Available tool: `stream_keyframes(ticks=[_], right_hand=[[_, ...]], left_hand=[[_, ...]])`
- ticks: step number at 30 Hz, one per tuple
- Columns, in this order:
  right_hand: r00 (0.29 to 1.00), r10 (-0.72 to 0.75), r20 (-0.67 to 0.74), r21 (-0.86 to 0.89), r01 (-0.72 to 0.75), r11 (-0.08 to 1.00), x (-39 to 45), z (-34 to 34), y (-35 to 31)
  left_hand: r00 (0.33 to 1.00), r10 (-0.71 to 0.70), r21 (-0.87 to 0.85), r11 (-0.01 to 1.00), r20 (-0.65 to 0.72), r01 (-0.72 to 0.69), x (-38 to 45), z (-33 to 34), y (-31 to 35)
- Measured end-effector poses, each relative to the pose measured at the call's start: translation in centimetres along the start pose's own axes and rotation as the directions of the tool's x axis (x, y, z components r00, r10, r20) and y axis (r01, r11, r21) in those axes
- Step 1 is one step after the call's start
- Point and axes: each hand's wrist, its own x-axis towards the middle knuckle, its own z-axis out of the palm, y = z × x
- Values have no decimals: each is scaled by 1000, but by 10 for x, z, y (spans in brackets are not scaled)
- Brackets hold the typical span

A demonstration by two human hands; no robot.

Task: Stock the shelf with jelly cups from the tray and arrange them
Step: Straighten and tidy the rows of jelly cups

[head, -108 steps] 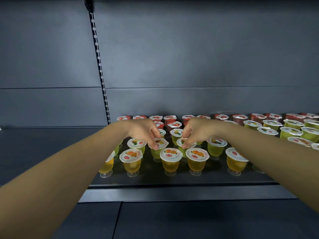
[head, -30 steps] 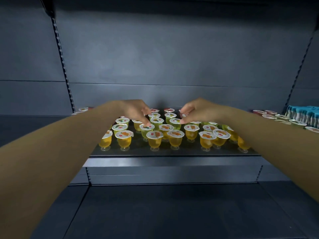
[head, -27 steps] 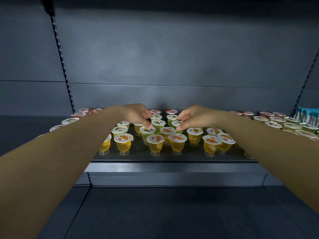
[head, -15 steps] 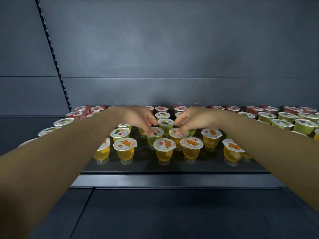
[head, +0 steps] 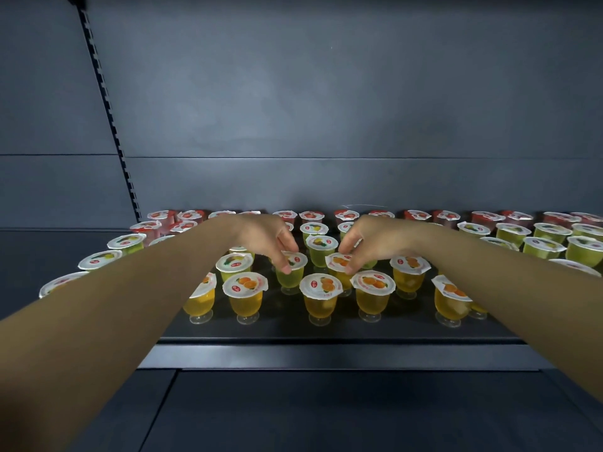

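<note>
Now our left hand [head: 261, 236] pinches a green jelly cup [head: 291, 270], our right hand [head: 375, 238] an orange jelly cup [head: 339, 265] at its 3 o'clock; bare shelf [head: 326, 334] edge lies at 6 o'clock.

Dark grey metal back panel [head: 326, 93] filling the upper view, split by a thin horizontal seam [head: 359, 157] partway down. Slotted upright rail [head: 107, 115] running at a slant down the left, with another panel section [head: 42, 125] beyond it. Soft light pooling pale across the panel's middle, fading to deep shadow at the top edge; lower down, a second dark shelf deck [head: 326, 412], dim and matte.
</note>
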Motion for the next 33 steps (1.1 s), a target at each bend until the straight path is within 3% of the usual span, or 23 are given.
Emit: stream_keyframes(ticks=[23, 33], right_hand=[[1000, -5, -31, 128, 9, 992, 6, 10, -8], [999, -1, -46, 87, 5, 996, 0, 6, -6]], left_hand=[[997, -58, -6, 998, -43, 58, -14, 0, -10], [997, -75, 63, 995, 2, 75, -14, -8, 1]])
